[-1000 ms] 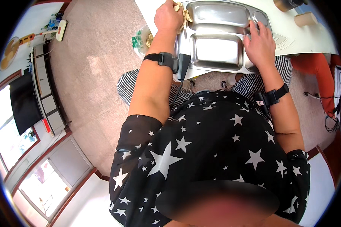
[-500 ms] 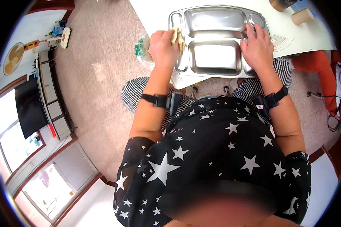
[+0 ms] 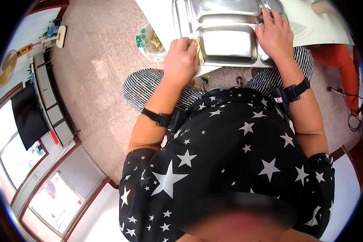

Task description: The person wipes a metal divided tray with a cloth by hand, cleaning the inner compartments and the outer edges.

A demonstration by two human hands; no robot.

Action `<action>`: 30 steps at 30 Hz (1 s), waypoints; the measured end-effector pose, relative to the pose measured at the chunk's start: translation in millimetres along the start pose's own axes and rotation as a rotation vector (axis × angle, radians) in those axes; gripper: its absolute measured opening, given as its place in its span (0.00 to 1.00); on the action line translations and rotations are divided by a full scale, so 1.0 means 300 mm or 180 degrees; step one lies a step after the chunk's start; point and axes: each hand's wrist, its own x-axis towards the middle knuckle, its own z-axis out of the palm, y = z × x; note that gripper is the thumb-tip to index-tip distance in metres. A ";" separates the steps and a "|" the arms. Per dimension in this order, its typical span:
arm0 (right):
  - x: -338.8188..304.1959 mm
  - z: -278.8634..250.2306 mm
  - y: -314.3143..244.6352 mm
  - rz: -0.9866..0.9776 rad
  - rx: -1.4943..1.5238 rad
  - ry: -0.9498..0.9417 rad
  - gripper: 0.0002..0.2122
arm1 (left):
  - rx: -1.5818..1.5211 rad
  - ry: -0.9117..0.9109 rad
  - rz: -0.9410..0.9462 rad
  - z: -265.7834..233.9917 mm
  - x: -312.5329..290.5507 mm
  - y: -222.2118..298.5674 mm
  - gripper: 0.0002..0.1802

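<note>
A shiny steel compartment tray [image 3: 228, 43] lies on the white table, its far edge cut off by the top of the picture. At its near left corner, my left hand [image 3: 181, 60] is closed on a pale yellow crumpled cloth [image 3: 199, 51], which could also be paper. The cloth presses against the tray beside the near middle compartment. My right hand [image 3: 276, 37] rests on the tray's right side with fingers spread. Its fingertips touch the metal around the small far right compartment.
A bin [image 3: 150, 45] with a clear and green liner and crumpled yellowish scraps stands left of the table [image 3: 326, 30]. A paper cup [image 3: 323, 7] lies at the far right. My striped knees [image 3: 143, 86] are under the near edge. Someone's orange-clad leg [image 3: 343, 64] is at right.
My left hand has slid the cloth toward me along the tray's left side to the near corner. My right hand keeps its place on the tray. The view has shifted, so the table appears higher.
</note>
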 end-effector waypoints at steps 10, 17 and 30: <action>0.013 -0.078 -0.058 0.0030 0.0272 0.0327 0.22 | 0.0615 0.0515 0.0048 0.072 0.155 -0.064 0.16; 0.005 -0.082 -0.046 0.0099 0.0372 0.0048 0.27 | -0.0067 0.0362 0.0170 0.025 -0.032 -0.038 0.17; 0.003 -0.070 -0.048 0.0147 0.0374 0.0049 0.25 | -0.0097 0.0382 0.0475 0.026 0.019 -0.152 0.19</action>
